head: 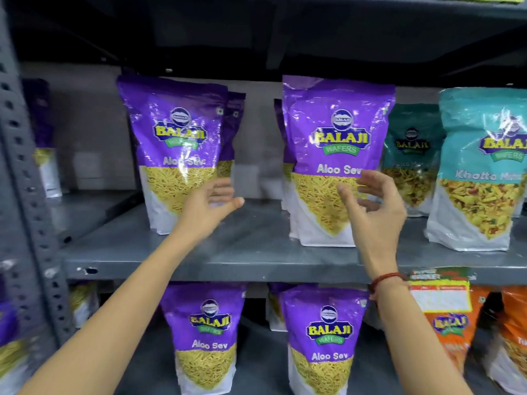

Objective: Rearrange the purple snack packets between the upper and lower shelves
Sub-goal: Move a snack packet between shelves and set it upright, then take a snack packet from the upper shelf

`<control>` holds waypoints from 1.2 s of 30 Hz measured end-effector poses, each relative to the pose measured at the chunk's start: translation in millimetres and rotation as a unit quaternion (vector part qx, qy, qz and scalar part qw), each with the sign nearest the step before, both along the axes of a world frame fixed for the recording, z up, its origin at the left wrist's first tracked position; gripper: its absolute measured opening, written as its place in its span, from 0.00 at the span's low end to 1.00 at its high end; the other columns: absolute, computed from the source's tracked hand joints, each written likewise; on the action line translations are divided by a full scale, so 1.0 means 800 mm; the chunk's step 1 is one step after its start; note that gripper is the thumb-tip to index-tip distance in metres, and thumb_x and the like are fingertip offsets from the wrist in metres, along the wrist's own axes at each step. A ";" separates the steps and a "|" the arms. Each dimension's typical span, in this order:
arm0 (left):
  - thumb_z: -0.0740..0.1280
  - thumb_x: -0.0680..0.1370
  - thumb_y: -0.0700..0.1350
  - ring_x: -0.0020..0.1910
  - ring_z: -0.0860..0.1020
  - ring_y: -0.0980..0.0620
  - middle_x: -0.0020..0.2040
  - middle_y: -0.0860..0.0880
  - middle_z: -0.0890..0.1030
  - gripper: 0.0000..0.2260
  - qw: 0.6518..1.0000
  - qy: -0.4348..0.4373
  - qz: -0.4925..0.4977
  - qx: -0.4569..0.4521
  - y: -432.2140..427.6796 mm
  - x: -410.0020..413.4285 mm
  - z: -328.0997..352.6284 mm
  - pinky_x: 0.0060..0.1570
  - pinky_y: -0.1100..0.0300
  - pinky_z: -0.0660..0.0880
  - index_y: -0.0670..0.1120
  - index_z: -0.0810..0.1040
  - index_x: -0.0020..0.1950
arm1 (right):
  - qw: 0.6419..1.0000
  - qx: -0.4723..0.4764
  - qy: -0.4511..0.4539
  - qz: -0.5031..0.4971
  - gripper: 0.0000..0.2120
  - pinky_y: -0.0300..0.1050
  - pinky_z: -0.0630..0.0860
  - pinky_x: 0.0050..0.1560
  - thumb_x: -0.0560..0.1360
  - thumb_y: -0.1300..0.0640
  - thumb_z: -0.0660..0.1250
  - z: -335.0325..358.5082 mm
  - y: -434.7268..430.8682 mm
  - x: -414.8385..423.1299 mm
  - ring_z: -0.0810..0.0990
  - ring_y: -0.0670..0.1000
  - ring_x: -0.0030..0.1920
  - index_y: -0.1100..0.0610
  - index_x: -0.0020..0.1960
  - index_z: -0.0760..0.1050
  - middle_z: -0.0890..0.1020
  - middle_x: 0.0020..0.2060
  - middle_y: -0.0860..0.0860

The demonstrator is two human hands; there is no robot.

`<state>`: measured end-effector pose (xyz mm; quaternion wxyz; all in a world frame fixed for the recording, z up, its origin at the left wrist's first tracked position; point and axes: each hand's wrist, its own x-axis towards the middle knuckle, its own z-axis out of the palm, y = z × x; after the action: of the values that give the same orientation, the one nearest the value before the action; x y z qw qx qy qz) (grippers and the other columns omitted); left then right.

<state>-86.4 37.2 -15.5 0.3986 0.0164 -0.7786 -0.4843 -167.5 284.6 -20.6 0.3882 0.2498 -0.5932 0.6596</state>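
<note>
On the upper shelf (pixel 256 252), far left, blurred purple packets (pixel 42 132) stand at the edge; next, the left Aloo Sev stack (pixel 174 149), my left hand (pixel 211 206) just beside it, fingers spread, gripping nothing. Bare gap mid-shelf. Right stack (pixel 333 155): my right hand (pixel 370 206) in front of it, fingers apart, empty. Lower shelf (pixel 256 363) holds two more purple packs (pixel 205 337). Judgement: no packet in hand, so the next pick is pending; amount left unclear.

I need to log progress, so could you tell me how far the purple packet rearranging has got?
Done: purple packets stand on both the upper shelf and the lower one. In hand: nothing; the left hand and right hand are open near the upper right packet. What is left cannot be told.
</note>
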 end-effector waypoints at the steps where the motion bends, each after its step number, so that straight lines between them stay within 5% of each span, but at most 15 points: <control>1: 0.73 0.70 0.36 0.45 0.80 0.53 0.48 0.46 0.81 0.16 0.999 0.030 0.020 0.005 -0.013 0.010 0.006 0.53 0.63 0.76 0.43 0.75 0.56 | 1.000 0.006 0.020 0.015 0.15 0.33 0.77 0.43 0.70 0.55 0.74 0.005 -0.020 0.015 0.79 0.44 0.42 0.56 0.54 0.76 0.80 0.45 0.50; 4: 0.72 0.70 0.37 0.37 0.79 0.66 0.43 0.51 0.80 0.13 0.989 0.108 0.099 0.021 -0.053 0.039 0.013 0.42 0.74 0.74 0.43 0.77 0.53 | 0.990 0.099 0.045 0.089 0.13 0.24 0.72 0.38 0.70 0.57 0.74 0.012 -0.092 0.048 0.78 0.44 0.40 0.56 0.52 0.76 0.79 0.43 0.49; 7: 0.74 0.69 0.42 0.46 0.80 0.54 0.51 0.46 0.80 0.16 0.975 0.129 0.173 0.060 -0.095 0.057 0.003 0.50 0.60 0.76 0.45 0.76 0.54 | 0.961 0.224 -0.016 0.162 0.24 0.24 0.69 0.40 0.68 0.57 0.76 0.015 -0.158 0.049 0.76 0.47 0.46 0.60 0.61 0.73 0.77 0.46 0.46; 9: 0.76 0.67 0.42 0.58 0.77 0.45 0.62 0.41 0.76 0.27 0.980 0.063 0.173 0.081 -0.124 0.058 -0.007 0.60 0.50 0.74 0.41 0.71 0.62 | 0.921 0.309 -0.112 0.210 0.33 0.28 0.67 0.46 0.67 0.54 0.77 0.018 -0.193 0.034 0.73 0.46 0.52 0.60 0.67 0.67 0.73 0.50 0.44; 12: 0.79 0.61 0.48 0.65 0.72 0.47 0.69 0.44 0.71 0.42 0.985 -0.100 0.100 0.099 -0.154 0.059 -0.024 0.65 0.49 0.71 0.47 0.63 0.71 | 0.850 0.368 -0.237 0.294 0.35 0.32 0.71 0.50 0.65 0.52 0.78 0.014 -0.228 0.006 0.74 0.46 0.52 0.54 0.66 0.65 0.72 0.57 0.47; 14: 0.79 0.55 0.54 0.62 0.75 0.53 0.65 0.50 0.76 0.40 0.982 -0.165 0.042 0.075 -0.163 0.059 -0.027 0.60 0.57 0.73 0.54 0.69 0.64 | 0.826 0.388 -0.261 0.315 0.38 0.32 0.73 0.49 0.65 0.53 0.78 0.007 -0.246 -0.007 0.74 0.46 0.54 0.55 0.69 0.63 0.70 0.58 0.47; 17: 0.79 0.57 0.51 0.63 0.75 0.51 0.64 0.50 0.77 0.41 0.980 -0.194 0.011 0.051 -0.172 0.054 -0.029 0.66 0.52 0.70 0.49 0.68 0.67 | 0.810 0.392 -0.281 0.334 0.40 0.44 0.71 0.64 0.66 0.57 0.78 -0.003 -0.264 -0.017 0.73 0.52 0.65 0.61 0.72 0.61 0.73 0.66 0.52; 22: 0.78 0.65 0.41 0.65 0.74 0.48 0.67 0.47 0.75 0.36 0.984 -0.174 -0.010 0.039 -0.176 0.052 -0.034 0.68 0.47 0.68 0.45 0.67 0.69 | 0.830 0.370 -0.251 0.333 0.28 0.51 0.72 0.68 0.66 0.61 0.77 -0.006 -0.264 -0.009 0.77 0.56 0.63 0.62 0.64 0.73 0.79 0.62 0.57; 28: 0.77 0.63 0.42 0.59 0.77 0.57 0.62 0.51 0.79 0.33 0.988 -0.144 -0.061 0.019 -0.171 0.068 -0.019 0.60 0.61 0.73 0.48 0.70 0.67 | 0.898 0.355 -0.162 0.203 0.31 0.46 0.74 0.61 0.59 0.47 0.81 0.003 -0.233 0.026 0.76 0.53 0.58 0.55 0.56 0.74 0.80 0.55 0.53; 36: 0.69 0.72 0.33 0.57 0.77 0.57 0.63 0.47 0.77 0.27 0.969 -0.208 -0.129 -0.010 -0.161 0.086 -0.022 0.51 0.72 0.75 0.46 0.67 0.68 | 0.894 0.382 -0.171 0.160 0.37 0.45 0.72 0.59 0.60 0.42 0.79 -0.024 -0.220 0.056 0.74 0.56 0.62 0.60 0.61 0.73 0.79 0.59 0.57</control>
<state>-17.4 -91.8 -33.3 0.1616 0.0121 -0.8448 -0.5099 -123.1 108.4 -39.8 0.0453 0.3537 -0.8086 0.4679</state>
